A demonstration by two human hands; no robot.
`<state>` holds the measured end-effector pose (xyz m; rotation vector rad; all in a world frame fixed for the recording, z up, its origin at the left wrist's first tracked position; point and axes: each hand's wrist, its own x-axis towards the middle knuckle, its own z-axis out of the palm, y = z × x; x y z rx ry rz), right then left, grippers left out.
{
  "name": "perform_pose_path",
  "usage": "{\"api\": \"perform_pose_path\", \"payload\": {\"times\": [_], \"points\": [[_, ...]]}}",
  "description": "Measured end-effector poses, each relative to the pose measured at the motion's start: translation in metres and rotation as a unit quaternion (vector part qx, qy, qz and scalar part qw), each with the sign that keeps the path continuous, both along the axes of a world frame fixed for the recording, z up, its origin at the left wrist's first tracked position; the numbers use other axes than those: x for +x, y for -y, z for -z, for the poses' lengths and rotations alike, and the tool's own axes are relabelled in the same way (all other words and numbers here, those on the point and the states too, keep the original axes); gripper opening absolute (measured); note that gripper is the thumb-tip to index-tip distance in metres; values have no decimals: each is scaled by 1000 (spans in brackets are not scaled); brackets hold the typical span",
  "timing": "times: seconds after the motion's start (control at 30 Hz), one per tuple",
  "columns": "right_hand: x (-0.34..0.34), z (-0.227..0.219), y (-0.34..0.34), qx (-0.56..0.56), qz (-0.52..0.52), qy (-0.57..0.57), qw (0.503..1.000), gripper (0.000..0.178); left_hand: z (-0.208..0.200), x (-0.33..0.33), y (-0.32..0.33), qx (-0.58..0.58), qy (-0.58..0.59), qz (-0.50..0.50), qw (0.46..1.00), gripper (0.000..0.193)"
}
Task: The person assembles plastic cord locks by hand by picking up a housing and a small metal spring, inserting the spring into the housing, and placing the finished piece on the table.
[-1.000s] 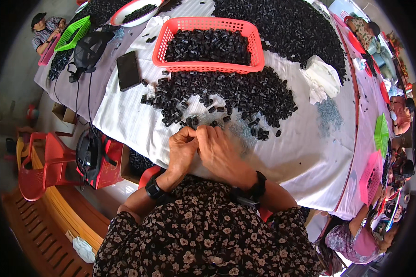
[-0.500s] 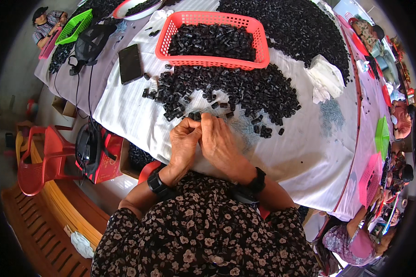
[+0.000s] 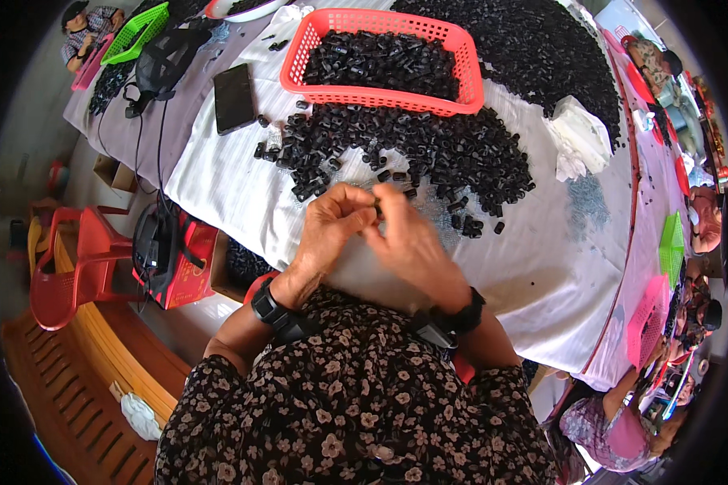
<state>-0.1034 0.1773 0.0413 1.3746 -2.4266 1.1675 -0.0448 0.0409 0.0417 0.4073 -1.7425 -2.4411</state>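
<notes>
Over the white cloth, my left hand point(image 3: 329, 229) and my right hand point(image 3: 412, 240) meet at the fingertips. Between them shows a small black piece point(image 3: 377, 207), mostly covered by the fingers. Thumb and forefinger of my left hand pinch it. My right hand is slightly blurred, its fingers closed against the same spot; whether they grip the piece too is hidden. Just beyond the fingers lies a spread of loose short black tube-like parts point(image 3: 461, 153). Behind that, a red plastic basket point(image 3: 364, 95) holds more of them.
A larger heap of black parts point(image 3: 534, 56) covers the far right. Crumpled white paper point(image 3: 578, 137) lies beside tiny greyish bits point(image 3: 588, 206). A dark phone point(image 3: 234, 99) and a black bag point(image 3: 166, 61) are at left. A red chair point(image 3: 77, 267) stands left; other people sit around.
My hands have risen a little off the cloth and drawn slightly apart, the right one shifting rightward. The black piece now shows between the fingertips. The whole view has shifted slightly.
</notes>
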Motion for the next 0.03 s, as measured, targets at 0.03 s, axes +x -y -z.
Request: {"api": "perform_pose_path", "payload": {"times": [0.03], "points": [[-3,-5,-4,-9,9,81,997,53,3,-1,7,-22,9,-3,1000,14]]}}
